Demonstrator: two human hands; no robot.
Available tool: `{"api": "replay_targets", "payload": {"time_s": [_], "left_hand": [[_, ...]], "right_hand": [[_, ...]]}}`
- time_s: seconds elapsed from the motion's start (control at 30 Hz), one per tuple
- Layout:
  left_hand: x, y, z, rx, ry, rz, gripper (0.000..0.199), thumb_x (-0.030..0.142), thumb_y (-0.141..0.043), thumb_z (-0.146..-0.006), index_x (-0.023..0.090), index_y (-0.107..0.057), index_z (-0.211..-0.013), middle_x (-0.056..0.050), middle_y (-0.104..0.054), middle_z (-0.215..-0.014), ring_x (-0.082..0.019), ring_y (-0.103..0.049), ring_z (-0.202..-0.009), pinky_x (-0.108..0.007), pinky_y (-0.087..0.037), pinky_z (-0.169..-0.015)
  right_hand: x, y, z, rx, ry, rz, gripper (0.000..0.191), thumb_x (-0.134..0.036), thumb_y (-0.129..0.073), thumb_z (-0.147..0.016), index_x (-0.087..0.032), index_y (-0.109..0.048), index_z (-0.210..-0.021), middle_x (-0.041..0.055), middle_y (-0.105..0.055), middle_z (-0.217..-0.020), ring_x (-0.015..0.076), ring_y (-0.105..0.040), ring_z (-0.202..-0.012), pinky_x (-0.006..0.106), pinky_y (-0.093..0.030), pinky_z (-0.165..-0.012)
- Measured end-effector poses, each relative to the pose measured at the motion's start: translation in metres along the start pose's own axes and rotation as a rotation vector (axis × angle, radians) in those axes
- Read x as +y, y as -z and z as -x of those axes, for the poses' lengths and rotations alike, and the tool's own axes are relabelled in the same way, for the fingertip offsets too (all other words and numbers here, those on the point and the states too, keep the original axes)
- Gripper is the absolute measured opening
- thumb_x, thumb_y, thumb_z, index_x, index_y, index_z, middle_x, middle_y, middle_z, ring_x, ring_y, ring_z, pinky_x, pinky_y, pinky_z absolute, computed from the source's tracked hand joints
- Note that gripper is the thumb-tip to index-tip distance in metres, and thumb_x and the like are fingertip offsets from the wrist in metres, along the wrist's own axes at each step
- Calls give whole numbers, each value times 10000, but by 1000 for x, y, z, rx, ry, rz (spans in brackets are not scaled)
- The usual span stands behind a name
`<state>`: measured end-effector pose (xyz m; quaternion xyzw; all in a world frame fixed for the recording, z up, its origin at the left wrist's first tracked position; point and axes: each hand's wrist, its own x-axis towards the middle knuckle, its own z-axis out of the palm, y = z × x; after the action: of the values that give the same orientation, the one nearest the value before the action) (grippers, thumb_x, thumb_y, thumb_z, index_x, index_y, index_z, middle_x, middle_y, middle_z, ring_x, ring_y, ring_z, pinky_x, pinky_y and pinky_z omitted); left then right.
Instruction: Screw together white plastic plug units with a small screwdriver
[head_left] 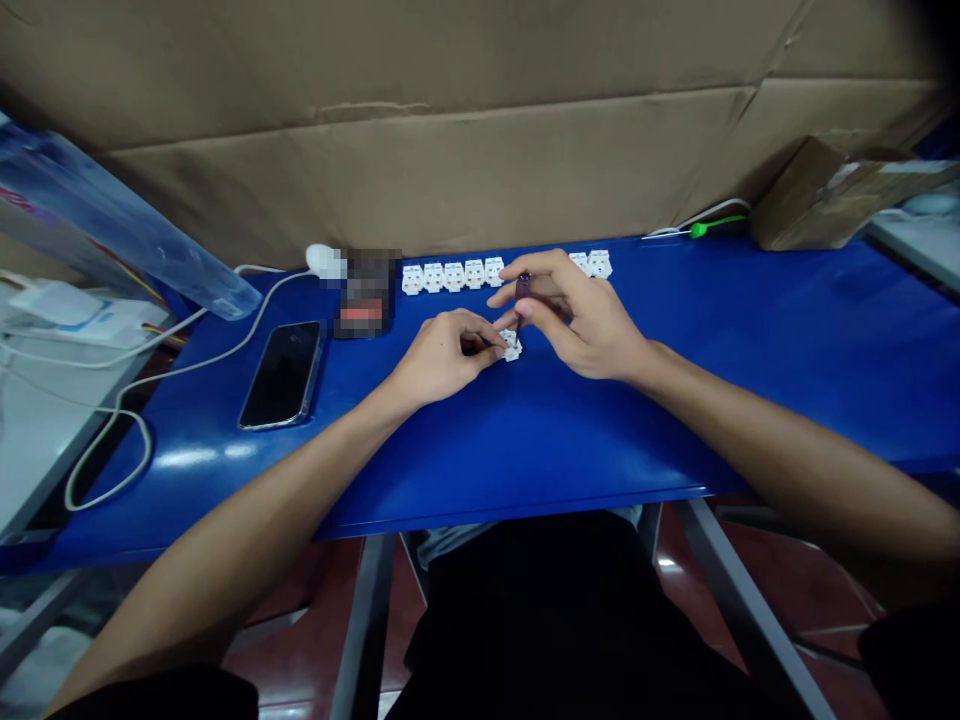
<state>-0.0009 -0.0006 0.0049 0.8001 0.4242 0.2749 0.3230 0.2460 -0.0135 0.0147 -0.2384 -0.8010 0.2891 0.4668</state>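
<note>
Your left hand (442,352), the nearer, pinches the small white piece (513,347) by its left side on the blue tabletop (525,430); the piece's long axis is too small to tell. Your right hand (592,318) grips a dark-handled screwdriver (523,287), its shaft running steeply down to the piece. Beyond, a row of similar white pieces (454,277) lies before the cardboard wall (480,170).

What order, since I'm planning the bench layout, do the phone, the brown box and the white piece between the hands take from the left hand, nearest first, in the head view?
1. White piece: touching the left hand, on its right side.
2. Phone: left of that hand, lying flat.
3. Brown box: far right, at the back.
</note>
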Motion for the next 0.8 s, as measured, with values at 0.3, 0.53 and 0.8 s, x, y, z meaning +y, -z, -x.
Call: {"api": "replay_targets", "payload": {"time_s": [0.3, 0.53, 0.8], "left_hand": [[-1, -1, -1, 9, -3, -22, 130, 321, -841, -939, 264, -946, -991, -86, -908, -1183, -242, -834, -951, -438, -664, -923], [-1, -2, -3, 13, 1, -10, 94, 301, -865, -939, 260, -943, -972, -82, -909, -1130, -242, -832, -928, -423, -665, -890], [2, -3, -1, 12, 7, 35, 97, 289, -866, -939, 260, -949, -979, -70, -913, -1120, -237, -829, -894, -428, -662, -884]], "right_hand": [[-1, -4, -2, 145, -68, 108, 369, -533, -730, -1133, -252, -692, -1368, 10, -870, -1002, 198, -902, -860, 316, -729, -759], [4, -8, 1, 227, -10, 242, 432, -592, -765, -1093, -265, -762, -1377, 5, -873, -968, 186, -857, -773, 318, -725, -702], [4, -4, -1, 122, 135, 233, 399, -482, -641, -1186, -311, -775, -1520, 38, -887, -1388, 207, -901, -1085, 374, -782, -955]]}}
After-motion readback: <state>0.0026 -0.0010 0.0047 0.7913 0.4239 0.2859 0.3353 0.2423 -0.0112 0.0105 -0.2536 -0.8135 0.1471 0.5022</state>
